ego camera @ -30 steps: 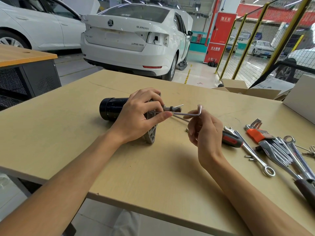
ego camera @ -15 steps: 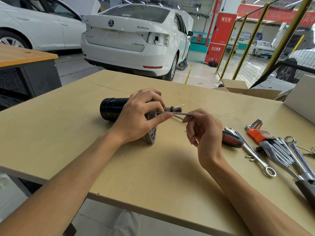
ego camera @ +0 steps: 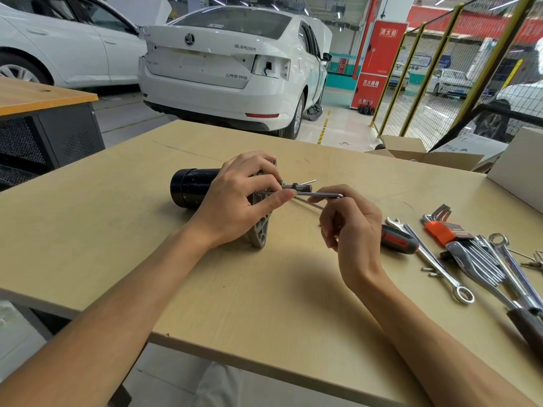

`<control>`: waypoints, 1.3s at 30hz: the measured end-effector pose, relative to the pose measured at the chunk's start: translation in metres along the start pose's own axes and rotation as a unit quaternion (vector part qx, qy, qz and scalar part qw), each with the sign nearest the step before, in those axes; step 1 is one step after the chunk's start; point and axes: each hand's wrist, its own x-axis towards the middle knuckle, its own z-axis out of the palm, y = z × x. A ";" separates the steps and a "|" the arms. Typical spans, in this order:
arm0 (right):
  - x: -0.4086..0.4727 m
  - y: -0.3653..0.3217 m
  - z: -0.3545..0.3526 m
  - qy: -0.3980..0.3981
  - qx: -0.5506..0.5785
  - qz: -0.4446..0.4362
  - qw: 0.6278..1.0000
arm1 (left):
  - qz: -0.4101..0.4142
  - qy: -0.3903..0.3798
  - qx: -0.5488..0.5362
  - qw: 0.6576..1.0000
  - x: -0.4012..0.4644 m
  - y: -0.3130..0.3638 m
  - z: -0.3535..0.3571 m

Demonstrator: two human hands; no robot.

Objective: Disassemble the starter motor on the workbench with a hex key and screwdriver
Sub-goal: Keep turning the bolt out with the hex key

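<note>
Starter motor [ego camera: 194,188] lies sideways, black end left; hex key [ego camera: 318,195] horizontal.

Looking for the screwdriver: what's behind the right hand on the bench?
A red-and-black screwdriver handle lies behind the right hand; its shaft is covered by the hand.

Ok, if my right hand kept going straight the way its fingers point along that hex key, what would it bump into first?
Most likely your left hand: its thumb lies along the hex key that the right hand pinches. Just behind it sits the starter motor and its grey end plate. Depth is hard to judge from one view.
</note>
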 end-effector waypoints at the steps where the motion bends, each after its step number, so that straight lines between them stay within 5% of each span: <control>1: 0.000 0.000 0.000 0.000 -0.001 0.000 1.000 | 0.000 0.000 0.001 1.000 0.000 0.000 0.000; 14: 0.005 0.006 -0.001 0.068 -0.029 0.059 0.995 | 0.005 0.005 0.009 1.000 0.000 -0.002 0.001; 21: 0.002 0.002 0.000 0.000 -0.007 0.065 0.998 | 0.002 0.006 0.002 1.000 0.000 -0.002 0.001; 39: 0.004 0.000 -0.001 -0.003 0.030 0.104 0.994 | 0.013 0.009 0.015 1.000 0.001 -0.002 0.000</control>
